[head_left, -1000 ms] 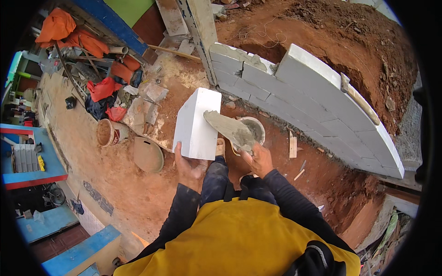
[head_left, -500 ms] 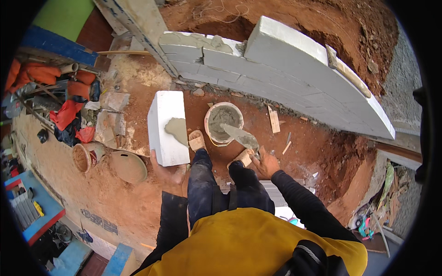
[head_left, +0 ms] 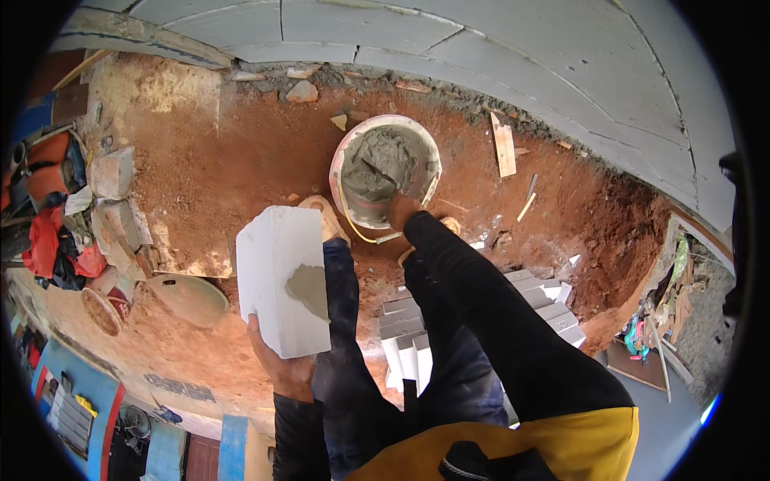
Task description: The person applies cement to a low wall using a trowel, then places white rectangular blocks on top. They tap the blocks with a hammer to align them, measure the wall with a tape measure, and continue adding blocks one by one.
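Note:
A white lightweight block (head_left: 277,272) is held on the left by my left hand (head_left: 282,370), whose fingers wrap its lower end. A grey patch of mortar (head_left: 308,290) sticks to the block's right side. My right hand (head_left: 401,210) is closed at the near rim of a round bucket (head_left: 338,172), gripping a trowel (head_left: 387,179). The trowel's blade is sunk edge-on in the wet mortar (head_left: 393,152); its handle is hidden by my fingers.
A wall of grey-white blocks (head_left: 513,64) curves along the far side. More blocks (head_left: 409,345) are stacked by my legs. Wood scraps (head_left: 503,144) lie on the red soil right of the bucket. To the left are a tipped bucket (head_left: 102,311), an oval basin (head_left: 191,300) and rubble.
My right hand has carried the trowel into the bucket's mortar. The view has tipped down and closer, so the wall's top no longer shows. The block stays in my left hand.

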Tool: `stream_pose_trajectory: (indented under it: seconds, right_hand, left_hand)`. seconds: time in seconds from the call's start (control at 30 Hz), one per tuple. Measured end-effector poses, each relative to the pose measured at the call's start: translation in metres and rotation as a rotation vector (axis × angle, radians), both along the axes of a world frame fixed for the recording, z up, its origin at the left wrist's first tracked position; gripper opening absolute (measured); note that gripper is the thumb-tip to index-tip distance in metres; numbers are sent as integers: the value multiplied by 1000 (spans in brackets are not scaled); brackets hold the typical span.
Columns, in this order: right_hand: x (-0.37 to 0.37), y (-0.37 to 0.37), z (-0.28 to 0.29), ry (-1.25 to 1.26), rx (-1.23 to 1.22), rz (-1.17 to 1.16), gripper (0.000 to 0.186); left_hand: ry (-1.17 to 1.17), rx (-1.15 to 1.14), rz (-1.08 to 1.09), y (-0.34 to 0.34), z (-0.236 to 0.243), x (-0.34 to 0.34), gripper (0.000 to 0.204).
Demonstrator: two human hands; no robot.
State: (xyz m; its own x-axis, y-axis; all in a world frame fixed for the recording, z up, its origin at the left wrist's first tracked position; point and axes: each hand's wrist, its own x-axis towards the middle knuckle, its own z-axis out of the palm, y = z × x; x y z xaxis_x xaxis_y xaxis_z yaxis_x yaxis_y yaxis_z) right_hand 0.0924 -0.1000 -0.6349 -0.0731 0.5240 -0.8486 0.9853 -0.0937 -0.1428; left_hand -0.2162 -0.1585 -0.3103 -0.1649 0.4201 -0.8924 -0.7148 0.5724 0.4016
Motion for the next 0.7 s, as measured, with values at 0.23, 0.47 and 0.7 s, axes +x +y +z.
stream_pose_trajectory:
  seconds: [0.23, 0.47, 0.7]
  right_hand:
    - [24, -5, 28, 374, -253, -307, 64]
    - [69, 17, 100, 464, -439, -708, 70]
    - [102, -13, 251, 622, 19, -641, 51]
  left_hand:
    - [-109, -154, 249, -9, -17, 9, 65]
    - [-56, -164, 195, 9, -14, 16, 65]
    - [-150, -133, 192, 40, 8, 41, 62]
